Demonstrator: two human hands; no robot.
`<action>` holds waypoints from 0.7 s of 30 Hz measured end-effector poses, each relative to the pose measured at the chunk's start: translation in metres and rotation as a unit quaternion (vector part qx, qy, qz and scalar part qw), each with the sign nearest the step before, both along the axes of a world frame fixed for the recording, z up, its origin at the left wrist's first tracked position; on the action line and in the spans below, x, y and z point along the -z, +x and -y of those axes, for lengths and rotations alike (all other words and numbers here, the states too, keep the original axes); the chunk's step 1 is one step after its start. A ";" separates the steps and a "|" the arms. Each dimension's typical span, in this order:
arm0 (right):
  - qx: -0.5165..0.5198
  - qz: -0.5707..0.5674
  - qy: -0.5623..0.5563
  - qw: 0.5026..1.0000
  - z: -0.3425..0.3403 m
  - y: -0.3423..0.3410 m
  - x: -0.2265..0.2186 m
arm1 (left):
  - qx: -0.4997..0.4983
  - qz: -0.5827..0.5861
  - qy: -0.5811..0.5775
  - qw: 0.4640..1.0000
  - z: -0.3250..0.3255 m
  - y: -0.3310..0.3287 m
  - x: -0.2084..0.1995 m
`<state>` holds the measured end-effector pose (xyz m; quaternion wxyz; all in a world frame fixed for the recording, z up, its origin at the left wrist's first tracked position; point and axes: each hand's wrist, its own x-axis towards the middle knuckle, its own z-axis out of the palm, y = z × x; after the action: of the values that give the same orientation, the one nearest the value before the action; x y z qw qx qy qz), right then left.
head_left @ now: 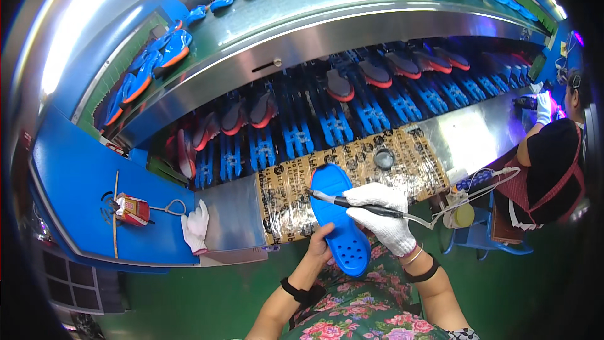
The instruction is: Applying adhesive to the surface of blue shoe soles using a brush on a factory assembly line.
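Two hands are working one blue insole [338, 214]. Left hand [322, 243] is gripping its heel; gloved right hand [382, 212] is clamping a pen tool [358, 204] against it.

A steel bench [478, 135] bears a taped cardboard mat [289, 195], a spare white glove [196, 226] and a small round lid [384, 158].

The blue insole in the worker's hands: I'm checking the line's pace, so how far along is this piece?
In hand: the left hand steadies the blue insole on the taped cardboard pad, while the gloved right hand puts the corded tool to its upper left edge. Whether any edge is finished I cannot tell. Soles fill the blue racks behind and the upper belt; whether they are done or waiting is unclear.
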<state>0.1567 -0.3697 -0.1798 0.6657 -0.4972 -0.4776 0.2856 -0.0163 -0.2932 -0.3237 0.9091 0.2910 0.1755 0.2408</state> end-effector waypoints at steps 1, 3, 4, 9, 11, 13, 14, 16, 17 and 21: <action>0.006 0.029 0.021 0.999 0.000 0.000 -0.002 | 0.000 -0.004 -0.005 1.000 0.003 -0.002 0.007; 0.014 0.034 0.028 0.999 0.001 0.001 0.004 | -0.095 0.021 -0.108 0.989 0.004 0.006 0.000; 0.022 0.043 0.038 0.998 0.000 0.004 0.007 | -0.061 0.003 -0.082 0.995 0.002 0.009 -0.019; 0.029 0.057 0.064 0.996 -0.002 0.009 0.006 | -0.116 0.005 -0.070 0.991 0.002 0.026 -0.057; 0.039 0.066 0.081 0.994 -0.003 0.010 0.004 | -0.124 -0.003 -0.086 0.989 0.002 0.029 -0.060; 0.080 0.107 0.096 0.986 -0.006 0.008 -0.006 | -0.173 0.001 -0.054 0.983 0.002 0.034 -0.064; 0.092 0.142 0.108 0.980 -0.007 0.010 -0.006 | -0.174 -0.010 -0.065 0.982 0.004 0.036 -0.067; 0.106 0.198 0.135 0.965 -0.013 0.014 -0.007 | -0.181 0.013 -0.045 0.982 0.006 0.038 -0.077; 0.099 0.207 0.133 0.964 -0.013 0.014 -0.009 | -0.181 0.005 -0.051 0.982 0.010 0.035 -0.077; 0.105 0.287 0.146 0.941 -0.017 0.018 -0.012 | -0.171 0.009 -0.042 0.984 0.017 0.039 -0.071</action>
<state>0.1750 -0.3529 -0.1679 0.5917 -0.5029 -0.6300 -0.0133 0.0225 -0.3101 -0.2529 0.8676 0.2159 0.2247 0.3874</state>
